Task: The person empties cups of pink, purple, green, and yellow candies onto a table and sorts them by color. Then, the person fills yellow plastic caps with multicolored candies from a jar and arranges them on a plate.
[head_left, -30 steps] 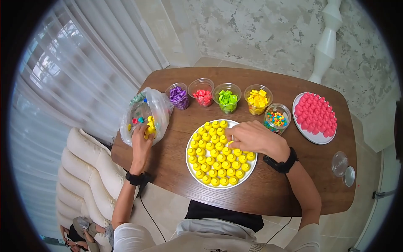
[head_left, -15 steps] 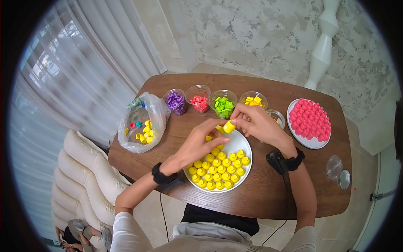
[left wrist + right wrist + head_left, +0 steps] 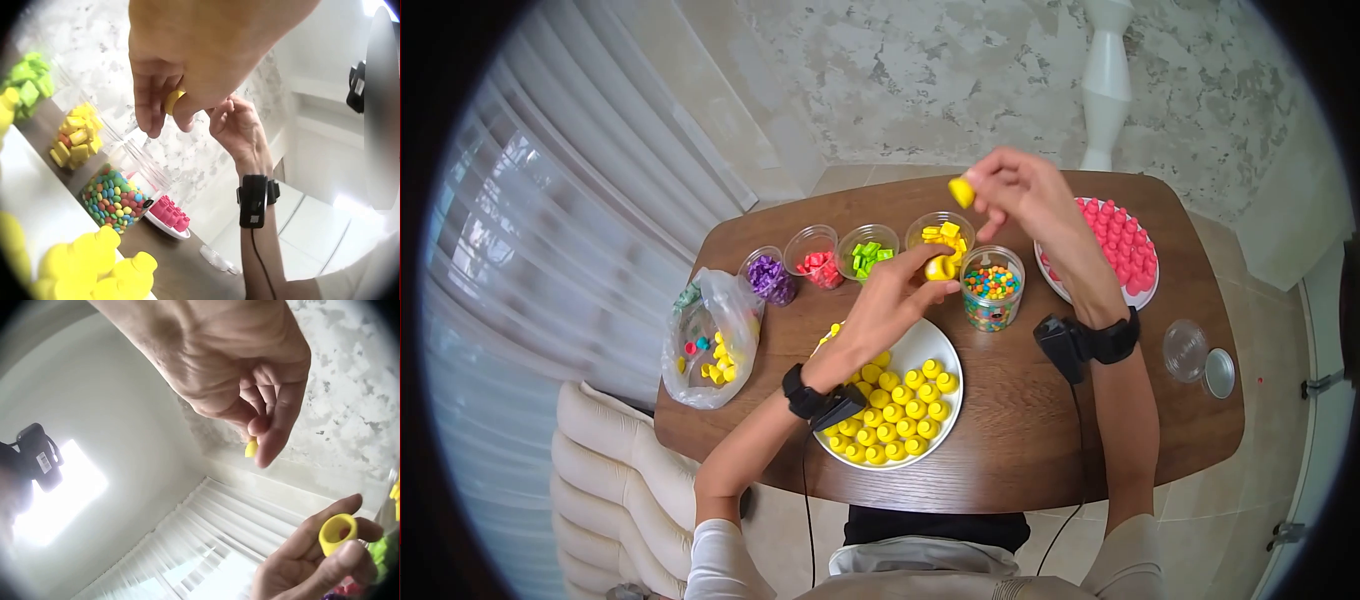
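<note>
Over the upper edge of the white plate [image 3: 948, 400], the left hand [image 3: 890, 310] holds a hollow yellow piece [image 3: 940, 268] between thumb and fingers. The right wrist view shows this piece [image 3: 338, 535] with its round opening exposed and a small reddish spot inside, unclear what. Higher up and to the right, the right hand [image 3: 1032, 200] pinches a smaller yellow cap [image 3: 962, 192] at its fingertips, apart from the left hand's piece; it also shows as a yellow cap [image 3: 251, 449] in the right wrist view. Yellow capped pieces [image 3: 897, 412] stand in rows on the plate, partly hidden by the left forearm.
Cups of purple [image 3: 771, 283], red [image 3: 819, 268], green [image 3: 870, 260] and yellow sweets [image 3: 945, 236] line the back, beside a jar of colourful candies [image 3: 992, 283]. A plastic bag [image 3: 743, 365] lies left. Pink pieces [image 3: 1122, 245] fill a right plate; a lid [image 3: 1220, 373] lies near.
The left hand has gone from the bag to the plate's upper edge and now holds a hollow yellow piece. The right hand has risen up and away with a cap. The head view has shifted.
</note>
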### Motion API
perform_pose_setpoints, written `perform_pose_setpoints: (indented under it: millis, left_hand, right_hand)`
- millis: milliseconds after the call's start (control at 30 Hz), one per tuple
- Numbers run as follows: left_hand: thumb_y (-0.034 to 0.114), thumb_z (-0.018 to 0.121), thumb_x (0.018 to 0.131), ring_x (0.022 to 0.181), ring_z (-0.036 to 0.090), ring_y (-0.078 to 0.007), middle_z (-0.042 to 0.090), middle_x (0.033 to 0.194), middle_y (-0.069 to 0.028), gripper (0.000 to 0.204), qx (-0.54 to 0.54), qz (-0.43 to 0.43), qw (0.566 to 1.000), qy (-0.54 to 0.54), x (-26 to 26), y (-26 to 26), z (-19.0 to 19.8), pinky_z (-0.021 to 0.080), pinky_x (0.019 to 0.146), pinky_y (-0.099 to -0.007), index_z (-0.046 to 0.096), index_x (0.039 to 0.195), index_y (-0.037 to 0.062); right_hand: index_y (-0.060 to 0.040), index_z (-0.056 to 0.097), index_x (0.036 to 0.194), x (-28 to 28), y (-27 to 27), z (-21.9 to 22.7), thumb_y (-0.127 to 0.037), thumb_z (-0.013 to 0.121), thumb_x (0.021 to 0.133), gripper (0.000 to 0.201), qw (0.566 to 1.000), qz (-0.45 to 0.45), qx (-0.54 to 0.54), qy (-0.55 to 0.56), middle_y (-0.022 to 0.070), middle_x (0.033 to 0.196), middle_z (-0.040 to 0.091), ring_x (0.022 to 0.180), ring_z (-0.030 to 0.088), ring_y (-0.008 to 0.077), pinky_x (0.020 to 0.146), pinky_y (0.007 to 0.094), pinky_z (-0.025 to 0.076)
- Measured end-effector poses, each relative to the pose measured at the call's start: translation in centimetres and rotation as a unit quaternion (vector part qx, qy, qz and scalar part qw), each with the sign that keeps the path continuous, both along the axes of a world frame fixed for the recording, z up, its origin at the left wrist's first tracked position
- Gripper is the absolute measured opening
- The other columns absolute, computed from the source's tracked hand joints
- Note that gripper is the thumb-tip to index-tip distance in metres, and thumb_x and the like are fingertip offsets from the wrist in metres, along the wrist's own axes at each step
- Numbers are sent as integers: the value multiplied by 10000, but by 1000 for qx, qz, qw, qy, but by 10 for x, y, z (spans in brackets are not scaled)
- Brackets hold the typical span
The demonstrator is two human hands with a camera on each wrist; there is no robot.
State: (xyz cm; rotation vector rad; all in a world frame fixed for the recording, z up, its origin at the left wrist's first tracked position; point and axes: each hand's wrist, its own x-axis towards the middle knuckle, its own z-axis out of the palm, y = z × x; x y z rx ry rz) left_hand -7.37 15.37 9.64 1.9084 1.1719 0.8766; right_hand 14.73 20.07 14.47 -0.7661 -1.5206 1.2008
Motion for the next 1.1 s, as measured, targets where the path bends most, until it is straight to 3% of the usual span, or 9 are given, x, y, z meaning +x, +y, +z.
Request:
perform_pose_setpoints:
  millis: [133,233,333,467,500,533,633,800,1100]
  left_hand:
    - [71,761,840,886,688,-339,689,1087,-147,376,317,-52,920,226,24,23,-5,553,752,-418,657,1195,0]
    - [53,736,833,916,692,-330,690,1077,-131,351,415,-79,843,332,32,37,-8,551,770,-433,664,1174,8]
    - [59,733,856,912,687,-339,688,1065,-132,375,429,-87,833,338,28,40,-5,553,767,-422,675,1224,13]
    - [67,739,903,881,710,-256,723,1051,-93,396,322,-52,925,195,14,28,-2,567,771,-349,672,1289,12]
    - [72,736,931,869,707,-205,734,1053,-83,382,181,-12,982,54,10,22,0,564,778,-314,670,1302,7]
    - [77,734,959,858,704,-154,744,1055,-72,370,32,28,995,-90,7,17,2,562,785,-280,667,1315,1]
    - [116,731,989,867,654,-82,728,1032,-48,363,-29,25,977,-207,-9,9,7,549,791,-251,657,1315,-27]
    - [115,725,992,842,660,-96,717,997,-42,333,5,27,977,-211,-20,-8,16,552,774,-255,669,1290,-24]
    - [80,718,984,905,674,-107,721,1060,-69,366,30,64,991,-116,-44,-30,7,572,788,-267,652,1325,-36]
  right_hand:
    - [27,672,1066,7,3,4,-180,687,1020,212,997,-64,2,41,53,840,663,670,594,65,613,276,608]
    - [36,664,1071,1,1,2,-181,679,1026,222,996,-75,22,32,56,840,668,691,608,74,608,262,592]
    - [42,661,1058,-6,-4,1,-171,677,1024,217,995,-87,35,23,62,836,680,707,626,90,603,259,568]
    - [40,662,1035,-11,-3,-3,-160,676,1020,201,995,-91,49,-7,68,854,703,720,640,101,598,257,547]
    - [41,660,1028,-14,-6,-3,-151,674,1013,193,993,-89,67,-26,77,849,710,715,644,111,604,277,545]
    - [43,659,1021,-17,-8,-3,-141,672,1007,185,992,-86,85,-46,85,845,717,709,648,121,610,297,543]
    - [50,652,1018,-28,-14,-6,-116,664,990,168,982,-66,144,-104,122,843,721,711,669,172,638,346,537]
    - [10,588,983,-51,-33,-6,-137,632,995,154,964,-63,204,-156,174,860,704,789,693,359,698,437,521]
    - [13,548,964,-72,-47,-15,-138,651,987,184,959,-20,219,-180,183,848,681,788,670,387,696,448,501]
